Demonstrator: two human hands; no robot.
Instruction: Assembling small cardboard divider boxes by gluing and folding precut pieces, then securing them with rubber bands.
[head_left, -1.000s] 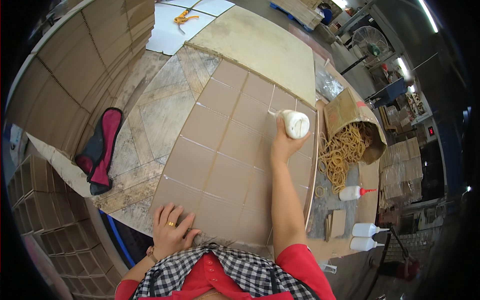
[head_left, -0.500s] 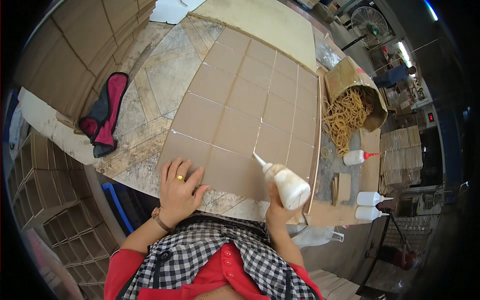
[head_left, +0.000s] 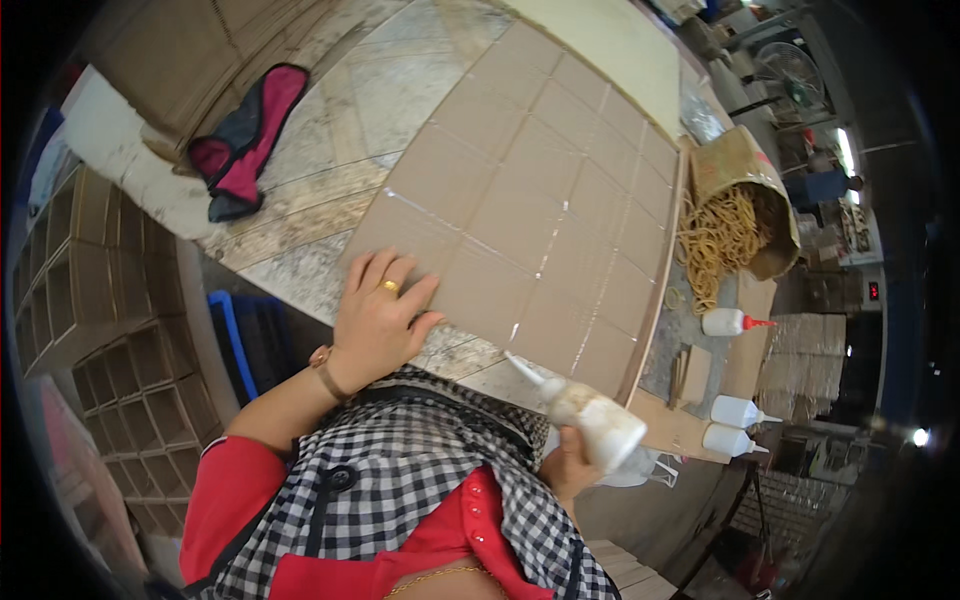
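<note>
Left hand (head_left: 378,322) lies flat, fingers spread and open, palm pressing the near corner of the scored cardboard sheet (head_left: 545,190), gripping nothing; ring on one finger, bracelet at the wrist; right hand (head_left: 568,468) is closed around a white glue bottle (head_left: 590,418), nozzle aimed up-left at the sheet's near edge, tip just beside or touching the board, cannot tell which; sheet lies on a marble-patterned worktable (head_left: 330,150), tilted across the view, wet shiny glue lines running along several of its score grooves; step in hand looks like running glue along the grooves, nozzle now at the near end of one line; next move probably calls for steady squeeze with the tip tracking a groove while the left palm pins the sheet so it doesn't slide; off to the right a brown bag of rubber bands (head_left: 738,215), three spare glue bottles (head_left: 735,322) just beside the sheet's edge; red-and-dark cloth (head_left: 245,140) well apart at far left; cardboard grid dividers (head_left: 95,340) stacked at left.
</note>
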